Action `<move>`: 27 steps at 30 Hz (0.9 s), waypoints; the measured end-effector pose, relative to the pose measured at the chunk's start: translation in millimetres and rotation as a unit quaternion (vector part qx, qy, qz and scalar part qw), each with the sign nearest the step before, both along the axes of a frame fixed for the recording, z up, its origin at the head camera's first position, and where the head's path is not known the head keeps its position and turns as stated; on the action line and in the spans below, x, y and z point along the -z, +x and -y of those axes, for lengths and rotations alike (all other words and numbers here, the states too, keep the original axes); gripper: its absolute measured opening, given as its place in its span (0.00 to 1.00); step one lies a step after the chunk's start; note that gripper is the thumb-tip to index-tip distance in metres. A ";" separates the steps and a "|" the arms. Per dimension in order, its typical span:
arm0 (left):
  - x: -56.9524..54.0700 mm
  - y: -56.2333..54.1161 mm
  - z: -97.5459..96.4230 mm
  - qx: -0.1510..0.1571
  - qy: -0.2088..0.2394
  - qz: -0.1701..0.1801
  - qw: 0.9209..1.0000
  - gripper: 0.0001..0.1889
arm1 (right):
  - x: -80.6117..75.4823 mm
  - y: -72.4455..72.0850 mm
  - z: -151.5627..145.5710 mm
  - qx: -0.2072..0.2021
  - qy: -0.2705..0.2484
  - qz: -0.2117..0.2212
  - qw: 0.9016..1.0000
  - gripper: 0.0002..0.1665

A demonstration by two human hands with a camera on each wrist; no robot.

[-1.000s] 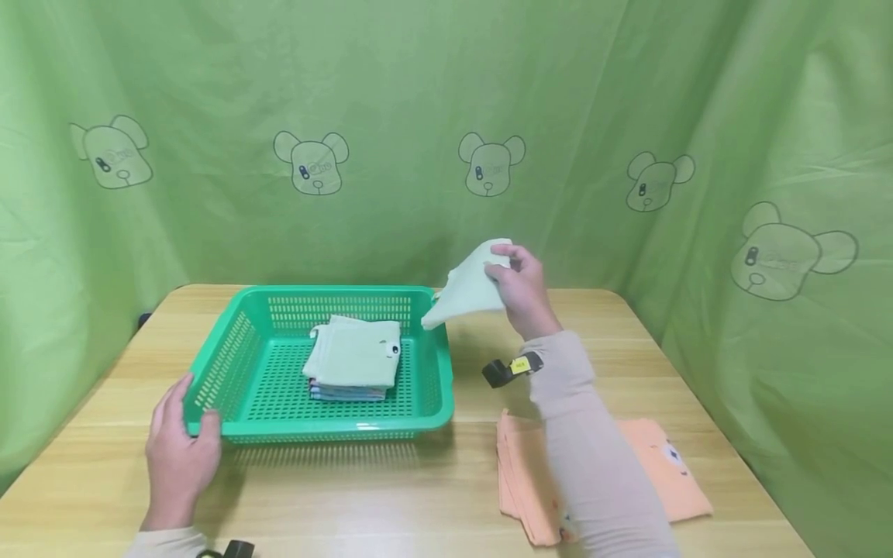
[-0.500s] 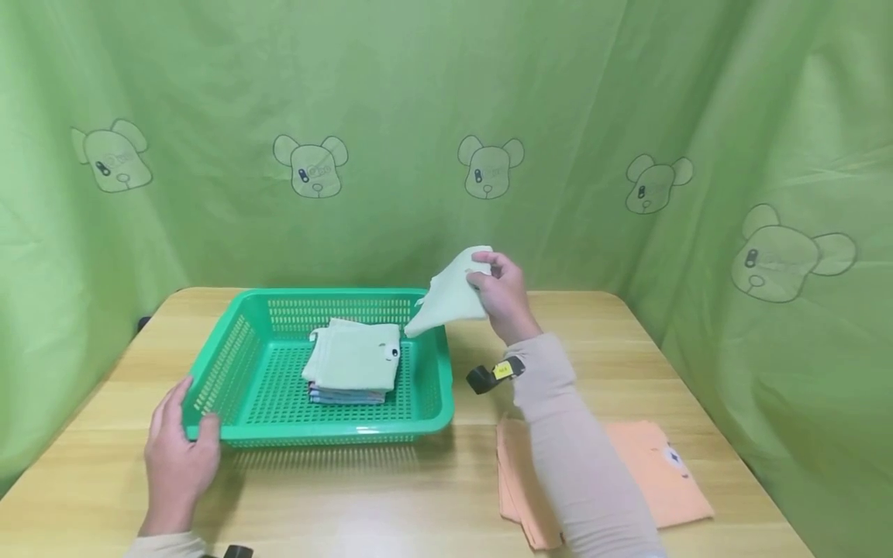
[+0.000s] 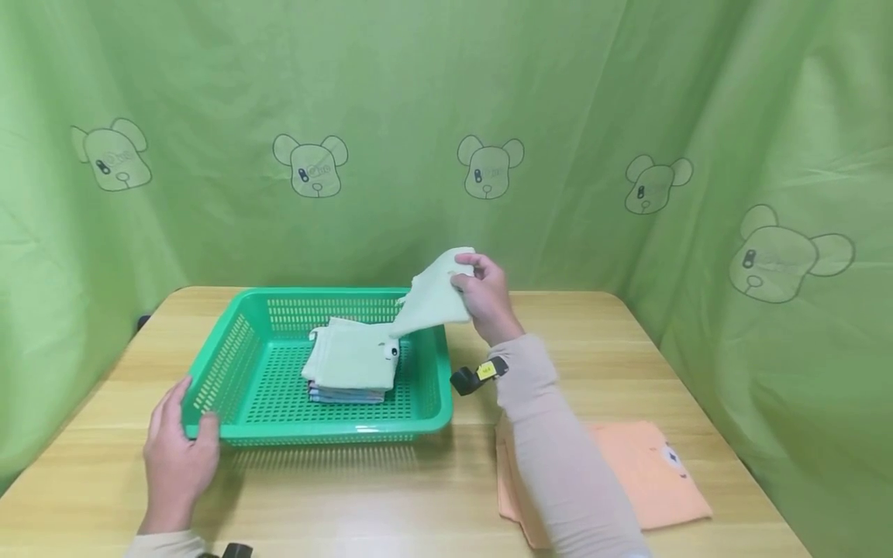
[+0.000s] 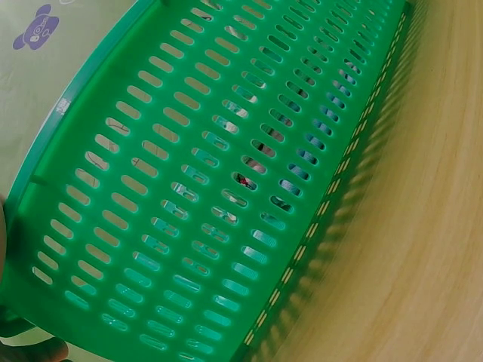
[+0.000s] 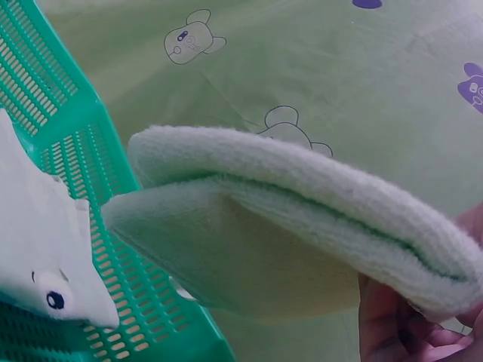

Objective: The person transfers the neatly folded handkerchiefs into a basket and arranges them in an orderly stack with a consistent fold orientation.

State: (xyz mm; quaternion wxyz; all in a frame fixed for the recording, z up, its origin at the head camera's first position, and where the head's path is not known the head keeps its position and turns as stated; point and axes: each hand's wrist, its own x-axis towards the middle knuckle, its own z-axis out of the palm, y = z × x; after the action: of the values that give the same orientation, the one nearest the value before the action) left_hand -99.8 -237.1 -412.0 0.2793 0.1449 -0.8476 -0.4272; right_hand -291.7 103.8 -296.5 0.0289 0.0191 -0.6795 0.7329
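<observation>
A pale green folded towel (image 3: 434,294) hangs from my right hand (image 3: 487,301), which pinches its upper right corner between thumb and fingers. Its lower left tip is over the right part of a green plastic basket (image 3: 321,431). In the right wrist view the folded layers of this towel (image 5: 256,181) show edge-on. Inside the basket lies a stack of folded towels (image 3: 356,358), pale green on top with an eye motif, with bluish and pink layers beneath. My left hand (image 3: 180,457) holds the basket's near left corner, thumb at the front and fingers along the left side.
Orange folded towels (image 3: 649,474) lie on the wooden table (image 3: 335,511) at the right, partly hidden by my right forearm. A green curtain (image 3: 405,101) with mouse-like drawings encloses the back and sides.
My right hand has moved left and slightly down with the pale green towel, from beside the basket's right rim to over it. My left hand and the basket stay in place.
</observation>
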 end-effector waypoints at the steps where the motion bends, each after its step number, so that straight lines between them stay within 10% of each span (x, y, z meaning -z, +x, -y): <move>1: -0.2 -0.3 0.2 0.000 -0.001 0.002 1.000 0.31 | 0.3 -0.1 1.8 0.002 -0.002 0.002 1.000 0.21; 27: -2.2 2.0 -1.2 0.001 0.000 -0.005 1.000 0.31 | 22.8 -1.4 42.8 0.032 -0.012 0.044 0.998 0.21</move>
State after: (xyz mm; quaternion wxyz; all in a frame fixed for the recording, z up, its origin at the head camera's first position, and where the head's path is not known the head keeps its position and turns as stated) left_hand -97.9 -235.9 -409.9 0.2833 0.1419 -0.8466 -0.4278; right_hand -293.0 61.0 -319.3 0.0227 -0.0351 -0.6717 0.7396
